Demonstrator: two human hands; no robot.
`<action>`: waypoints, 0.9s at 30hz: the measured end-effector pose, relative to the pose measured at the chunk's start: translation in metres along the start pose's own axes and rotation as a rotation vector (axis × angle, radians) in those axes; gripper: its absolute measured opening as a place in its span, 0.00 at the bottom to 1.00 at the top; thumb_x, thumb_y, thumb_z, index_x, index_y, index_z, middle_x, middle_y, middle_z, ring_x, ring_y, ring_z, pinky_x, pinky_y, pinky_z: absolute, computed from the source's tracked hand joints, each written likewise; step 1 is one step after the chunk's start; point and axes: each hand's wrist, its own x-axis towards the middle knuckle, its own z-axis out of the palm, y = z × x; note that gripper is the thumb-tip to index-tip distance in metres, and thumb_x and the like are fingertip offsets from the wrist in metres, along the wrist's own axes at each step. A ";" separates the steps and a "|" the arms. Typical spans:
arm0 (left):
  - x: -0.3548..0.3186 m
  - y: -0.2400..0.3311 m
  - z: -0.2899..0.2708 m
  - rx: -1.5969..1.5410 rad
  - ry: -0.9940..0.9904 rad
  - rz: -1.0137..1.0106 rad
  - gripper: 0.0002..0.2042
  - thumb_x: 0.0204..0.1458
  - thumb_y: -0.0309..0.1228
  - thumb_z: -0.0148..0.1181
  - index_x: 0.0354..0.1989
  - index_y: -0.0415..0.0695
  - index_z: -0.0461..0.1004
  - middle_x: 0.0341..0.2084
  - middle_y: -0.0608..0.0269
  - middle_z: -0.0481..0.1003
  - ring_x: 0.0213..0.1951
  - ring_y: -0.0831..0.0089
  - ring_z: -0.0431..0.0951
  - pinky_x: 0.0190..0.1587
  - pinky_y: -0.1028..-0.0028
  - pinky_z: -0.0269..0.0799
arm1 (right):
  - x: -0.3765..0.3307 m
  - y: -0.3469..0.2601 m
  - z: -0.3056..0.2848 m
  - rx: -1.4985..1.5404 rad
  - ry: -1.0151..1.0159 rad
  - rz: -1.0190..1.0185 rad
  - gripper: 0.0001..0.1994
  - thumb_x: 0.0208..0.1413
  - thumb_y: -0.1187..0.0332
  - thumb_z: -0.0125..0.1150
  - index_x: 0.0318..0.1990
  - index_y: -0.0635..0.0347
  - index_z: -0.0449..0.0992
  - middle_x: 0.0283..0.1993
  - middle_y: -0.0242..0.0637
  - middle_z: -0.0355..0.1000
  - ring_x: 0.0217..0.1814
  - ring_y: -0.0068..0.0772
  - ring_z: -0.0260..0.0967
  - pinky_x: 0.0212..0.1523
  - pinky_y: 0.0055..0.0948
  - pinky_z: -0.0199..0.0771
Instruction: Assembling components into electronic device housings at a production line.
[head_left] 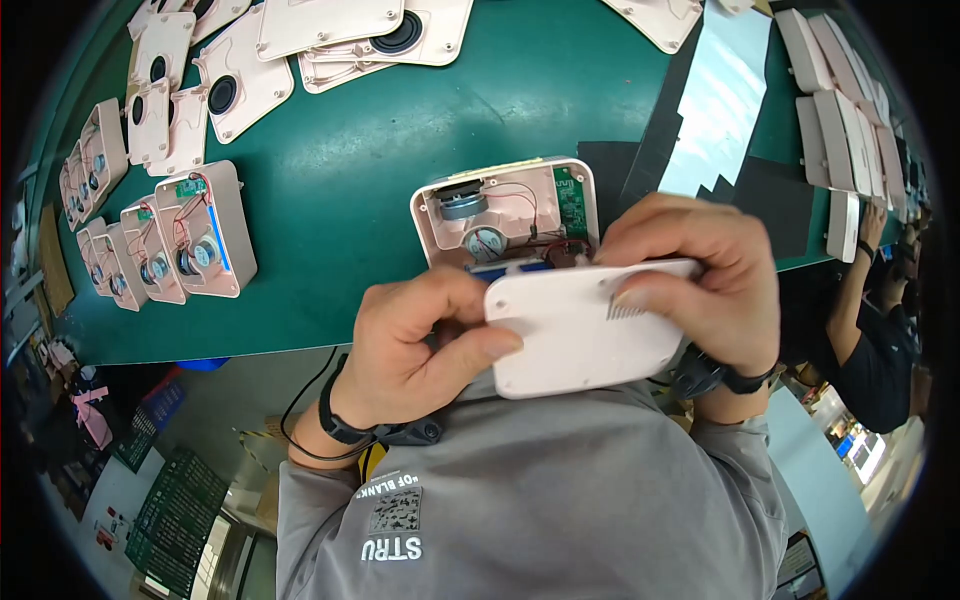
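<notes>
Between my two hands is a pale pink plastic cover (570, 345) with rounded corners and a small slotted grille. My left hand (420, 345) pinches its left end, thumb on the face turned to me. At the other end my right hand (705, 275) grips the upper right part, its thumb beside the grille. Just beyond the cover, an open pink housing (425, 215) lies on the green table. Inside it show a round speaker (463, 202), a green circuit board (571, 200) and thin red and black wires. The cover hides the housing's near part, where a blue piece (515, 268) peeks out.
Several open housings with wired parts (215, 235) stand at the left of the green table (330, 180). Panels with black speaker rings (240, 90) lie at the far left. Closed pink units (845, 140) are stacked at right, where another person's arm (855, 290) reaches in.
</notes>
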 end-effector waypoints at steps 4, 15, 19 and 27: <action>-0.008 -0.010 0.000 -0.011 0.091 0.019 0.07 0.58 0.24 0.74 0.39 0.37 0.81 0.27 0.64 0.83 0.25 0.80 0.79 0.28 0.78 0.72 | -0.003 0.008 0.022 0.414 0.189 0.193 0.14 0.54 0.69 0.76 0.44 0.71 0.85 0.45 0.46 0.82 0.47 0.31 0.79 0.46 0.27 0.77; 0.008 -0.016 -0.012 -0.003 0.340 -0.113 0.08 0.65 0.27 0.68 0.35 0.35 0.80 0.23 0.63 0.81 0.24 0.81 0.79 0.28 0.79 0.73 | 0.020 0.021 0.025 -0.176 0.356 0.030 0.14 0.56 0.79 0.74 0.50 0.69 0.85 0.34 0.33 0.75 0.35 0.23 0.68 0.36 0.23 0.68; 0.015 -0.021 -0.017 0.016 0.299 -0.141 0.10 0.67 0.29 0.66 0.34 0.35 0.79 0.22 0.64 0.80 0.23 0.82 0.79 0.26 0.79 0.72 | 0.024 0.022 0.029 -0.215 0.385 0.097 0.14 0.56 0.79 0.74 0.51 0.68 0.85 0.32 0.33 0.73 0.34 0.23 0.66 0.35 0.23 0.66; 0.019 -0.021 -0.016 0.009 0.297 -0.193 0.10 0.66 0.29 0.66 0.33 0.36 0.79 0.21 0.64 0.79 0.22 0.82 0.78 0.25 0.79 0.70 | 0.026 0.027 0.028 -0.229 0.402 0.127 0.14 0.55 0.80 0.74 0.50 0.67 0.86 0.33 0.32 0.73 0.34 0.22 0.67 0.35 0.22 0.66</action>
